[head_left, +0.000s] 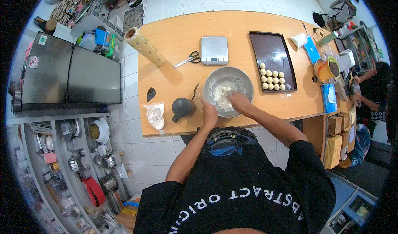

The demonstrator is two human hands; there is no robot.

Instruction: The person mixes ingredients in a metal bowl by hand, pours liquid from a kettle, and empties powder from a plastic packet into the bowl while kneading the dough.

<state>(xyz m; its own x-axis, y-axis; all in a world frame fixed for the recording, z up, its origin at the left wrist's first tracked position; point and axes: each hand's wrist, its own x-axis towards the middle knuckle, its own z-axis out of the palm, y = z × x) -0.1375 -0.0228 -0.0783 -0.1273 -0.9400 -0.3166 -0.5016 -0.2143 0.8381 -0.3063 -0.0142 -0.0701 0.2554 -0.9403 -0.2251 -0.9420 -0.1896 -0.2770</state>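
Note:
A metal mixing bowl [247, 78] sits near the table's front edge, holding a pale, crumbly flour mixture [223, 93]. My left hand [209, 113] grips the bowl's rim at its near left side. Reaching into the bowl from the right, my right hand [239, 103] is at the mixture; its fingers are partly hidden and blurred. Left of the bowl stands a dark grey kettle [183, 108] with a thin curved spout. A plastic bag of white powder [155, 117] lies at the table's left corner, below a small black object [151, 94].
Beyond the bowl are a kitchen scale [214, 50], scissors [191, 59] and a roll of cling film [145, 47]. A dark baking tray [269, 47] with several round dough balls [270, 80] lies to the right. Another person [371, 88] is at the far right.

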